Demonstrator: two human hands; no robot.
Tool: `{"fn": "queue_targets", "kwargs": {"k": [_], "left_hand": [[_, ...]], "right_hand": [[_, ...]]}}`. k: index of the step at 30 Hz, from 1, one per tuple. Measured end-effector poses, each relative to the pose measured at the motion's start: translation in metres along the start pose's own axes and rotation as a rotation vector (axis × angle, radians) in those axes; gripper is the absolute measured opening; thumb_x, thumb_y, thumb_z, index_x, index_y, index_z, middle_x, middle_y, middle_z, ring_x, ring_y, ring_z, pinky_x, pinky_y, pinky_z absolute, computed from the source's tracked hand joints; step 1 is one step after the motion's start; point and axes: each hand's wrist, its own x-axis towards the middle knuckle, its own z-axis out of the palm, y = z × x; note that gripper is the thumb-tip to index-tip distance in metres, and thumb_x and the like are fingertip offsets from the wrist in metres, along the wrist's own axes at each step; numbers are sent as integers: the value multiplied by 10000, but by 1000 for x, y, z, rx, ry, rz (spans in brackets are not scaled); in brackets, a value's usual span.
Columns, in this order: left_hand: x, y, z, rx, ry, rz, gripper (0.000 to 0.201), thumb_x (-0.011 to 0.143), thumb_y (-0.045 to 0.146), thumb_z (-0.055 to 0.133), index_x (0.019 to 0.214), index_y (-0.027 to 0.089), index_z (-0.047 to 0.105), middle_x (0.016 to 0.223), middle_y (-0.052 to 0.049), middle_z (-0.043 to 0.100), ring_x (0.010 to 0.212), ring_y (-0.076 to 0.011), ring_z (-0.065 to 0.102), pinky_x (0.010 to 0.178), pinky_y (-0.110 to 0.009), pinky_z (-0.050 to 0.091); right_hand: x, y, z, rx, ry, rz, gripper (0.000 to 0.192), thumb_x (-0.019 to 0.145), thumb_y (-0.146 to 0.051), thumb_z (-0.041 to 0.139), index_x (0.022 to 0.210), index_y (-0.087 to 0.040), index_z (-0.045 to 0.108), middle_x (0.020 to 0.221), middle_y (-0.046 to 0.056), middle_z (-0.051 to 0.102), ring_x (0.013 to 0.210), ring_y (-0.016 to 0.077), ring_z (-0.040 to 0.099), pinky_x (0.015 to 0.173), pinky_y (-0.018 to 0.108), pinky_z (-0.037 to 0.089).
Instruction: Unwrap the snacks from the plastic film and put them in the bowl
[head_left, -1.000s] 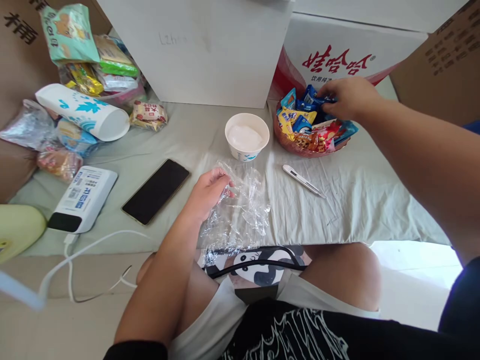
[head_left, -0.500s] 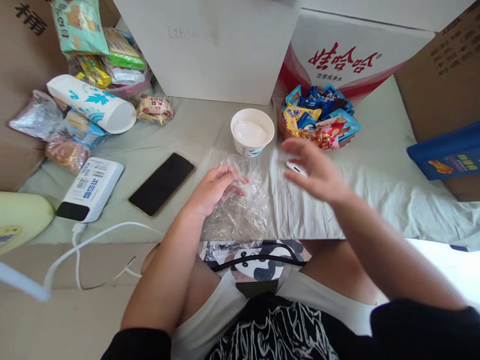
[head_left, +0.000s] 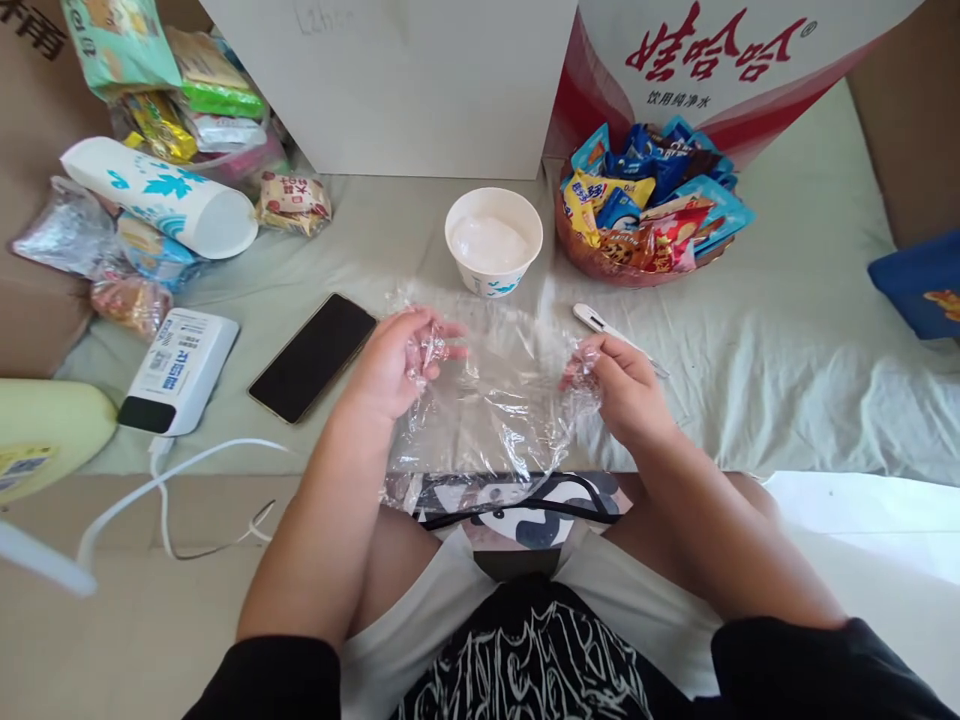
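Note:
A sheet of clear plastic film [head_left: 502, 400] is stretched between my hands, its lower part hanging past the front edge of the cloth. My left hand [head_left: 401, 362] is closed on the film's left side, some fingers showing through it. On the right side, my right hand [head_left: 622, 390] pinches a bunched edge. Just beyond the film stands a white paper bowl [head_left: 493, 240] with blue leaf prints and something whitish inside. A slim white utility-knife-like tool [head_left: 596, 320] lies beside my right hand, partly hidden by it.
A black phone [head_left: 313, 357] and a white power bank [head_left: 180, 370] with a cable lie to the left. Snack packs fill a basket [head_left: 622, 270] at the back right. A paper cup [head_left: 161, 195] lies among packets. White boxes [head_left: 420, 100] stand behind.
My right hand has come down and left, from open in the air to gripping the film. My left hand moved slightly left, and the crumpled film is now spread wider.

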Motion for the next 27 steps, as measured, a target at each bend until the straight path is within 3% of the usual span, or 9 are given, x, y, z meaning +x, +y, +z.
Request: {"fn": "queue_targets", "kwargs": {"k": [3, 8, 12, 16, 19, 21, 23, 25, 27], "left_hand": [[2, 1, -1, 123, 112, -5, 187, 734, 328, 722, 761, 186, 605, 712, -33, 739, 586, -148, 721, 409, -163, 415], [-1, 0, 1, 177, 167, 38, 161, 740, 299, 735, 695, 190, 626, 614, -16, 693, 520, -132, 665, 464, -203, 477], [0, 1, 3, 130, 198, 93, 154, 778, 306, 714, 695, 202, 636, 618, -22, 692, 552, -148, 680, 446, -216, 443], [1, 4, 6, 12, 195, 166, 106, 805, 307, 696, 815, 208, 658, 741, -28, 732, 678, -147, 728, 541, -215, 523], [-2, 3, 10, -92, 94, 194, 368, 810, 319, 711, 1165, 256, 637, 972, -48, 789, 889, -188, 784, 747, -269, 621], [-5, -1, 12, -20, -10, 146, 722, 767, 259, 764, 1428, 328, 482, 1076, -58, 794, 939, -219, 798, 820, -328, 638], [-7, -5, 11, 136, -72, 95, 970, 725, 172, 797, 1555, 374, 337, 1081, -59, 794, 871, -224, 807, 798, -338, 641], [-8, -6, 7, 260, -73, 85, 985, 732, 146, 798, 1578, 358, 340, 1019, -52, 793, 773, -206, 800, 740, -310, 637], [-8, -5, 2, 315, -49, 106, 844, 764, 180, 786, 1525, 308, 445, 905, -36, 785, 703, -190, 784, 672, -274, 625]], "right_hand": [[2, -6, -13, 82, 165, 41, 315, 763, -488, 770, 763, -228, 592, 672, -21, 685, 588, 133, 662, 586, 268, 558], [9, -13, -28, 162, 347, 70, 292, 762, -450, 720, 786, -240, 519, 642, -31, 682, 534, 137, 667, 478, 235, 510], [8, -11, -31, 66, 273, 103, 290, 784, -388, 731, 991, -256, 576, 639, -63, 681, 509, 130, 660, 467, 228, 506], [4, -2, -31, -23, 203, -71, 424, 874, -347, 703, 1255, -291, 527, 690, -67, 703, 534, 135, 680, 523, 262, 551], [2, 2, -33, -63, 220, -197, 520, 944, -359, 649, 1416, -344, 432, 787, -43, 739, 576, 147, 708, 554, 297, 577], [0, 1, -35, -105, 226, -239, 497, 968, -370, 624, 1429, -359, 437, 832, -28, 755, 605, 152, 725, 582, 313, 596], [-2, -2, -37, -130, 229, -256, 396, 975, -382, 619, 1353, -344, 509, 858, -14, 770, 628, 154, 740, 605, 314, 606], [-2, -5, -39, -131, 241, -269, 263, 971, -402, 631, 1212, -306, 585, 867, -3, 780, 631, 150, 747, 599, 296, 601], [0, -7, -40, -122, 266, -281, 197, 962, -431, 646, 1074, -270, 627, 866, 6, 785, 628, 143, 748, 573, 270, 584]]}}
